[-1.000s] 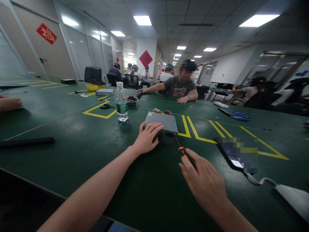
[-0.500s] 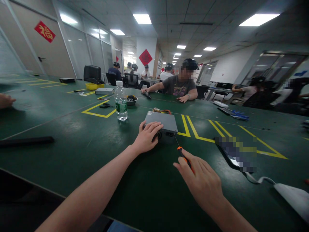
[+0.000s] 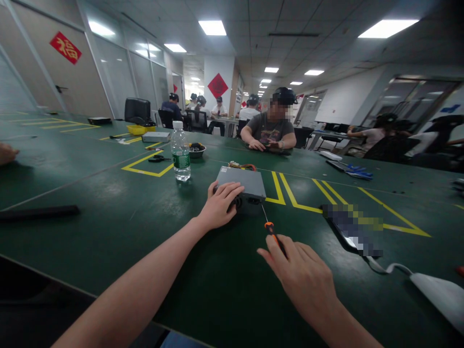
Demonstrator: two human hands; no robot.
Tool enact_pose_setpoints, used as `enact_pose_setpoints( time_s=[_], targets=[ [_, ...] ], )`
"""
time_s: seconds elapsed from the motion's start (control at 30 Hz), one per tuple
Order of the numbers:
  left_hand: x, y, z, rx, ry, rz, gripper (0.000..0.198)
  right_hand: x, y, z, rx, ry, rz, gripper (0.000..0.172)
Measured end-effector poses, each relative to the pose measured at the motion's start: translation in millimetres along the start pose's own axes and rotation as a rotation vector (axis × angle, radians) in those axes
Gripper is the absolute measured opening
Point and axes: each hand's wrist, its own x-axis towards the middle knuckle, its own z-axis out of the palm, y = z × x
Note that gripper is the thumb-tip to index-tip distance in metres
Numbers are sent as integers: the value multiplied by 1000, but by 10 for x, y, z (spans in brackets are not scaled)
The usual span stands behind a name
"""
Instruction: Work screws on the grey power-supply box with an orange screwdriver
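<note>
A grey metal computer power supply [image 3: 246,182] lies on the green table, with coloured cables bunched at its far side. My left hand [image 3: 220,205] grips its near left corner, fingers spread over the top and partly covering the fan side. In my right hand [image 3: 299,266] is a screwdriver [image 3: 268,226] with an orange and black handle. Its thin shaft points up to the lower right corner of the power supply's near face, beside the socket. Whether the tip sits in a screw is too small to tell.
A water bottle [image 3: 180,152] stands left of the power supply, with a metal bowl [image 3: 196,150] behind it. A phone [image 3: 350,232] with a white cable lies to the right. Across the table sits a person [image 3: 271,123]. A black bar [image 3: 39,212] lies at the left.
The screwdriver and my right hand have shifted and turned slightly. My left hand stays on the power supply. The person opposite has drawn both hands together, moving a dark object.
</note>
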Motion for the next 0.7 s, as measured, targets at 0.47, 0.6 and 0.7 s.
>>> enact_pose_setpoints(
  time_s=[0.47,0.6,0.7],
  targets=[
    [0,0,13,30,16,13,51,-4,-79,16,7,31,-95,27],
    [8,31,11,76,39,15,49,-15,51,-19,-13,17,-5,16],
    [24,48,9,106,46,44,49,-18,62,-2,-2,4,34,14]
  ],
)
